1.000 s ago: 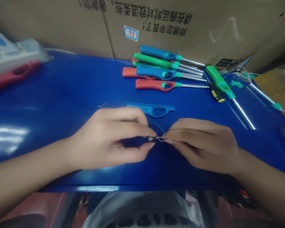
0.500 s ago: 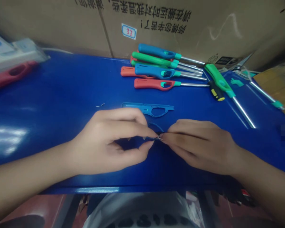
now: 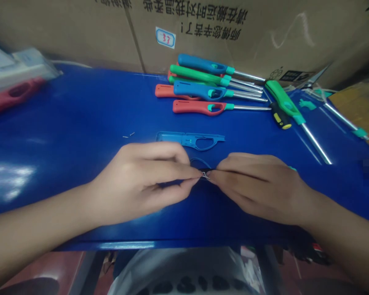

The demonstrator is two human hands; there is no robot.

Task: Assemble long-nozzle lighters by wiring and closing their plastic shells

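Observation:
My left hand (image 3: 141, 180) and my right hand (image 3: 258, 186) meet fingertip to fingertip over the blue table (image 3: 74, 123). Both pinch a tiny metal part with a thin blue wire (image 3: 205, 174) between them; the wire loops up behind the fingertips. Just beyond the hands lies an open blue lighter shell half (image 3: 190, 139) with a trigger hole. A bit of teal shows behind my right hand's knuckles.
Several finished long-nosed lighters (image 3: 209, 88) in blue, green and red lie at the back. A green lighter (image 3: 287, 104) and a black-yellow screwdriver (image 3: 278, 116) lie to the right. Packaged lighters (image 3: 15, 86) sit far left. Cardboard boxes (image 3: 203, 28) wall the back. Two small pins (image 3: 128, 135) lie loose.
My fingertips have drawn closer together, so less of the small metal part and wire shows between them. My left thumb has closed up toward the fingers.

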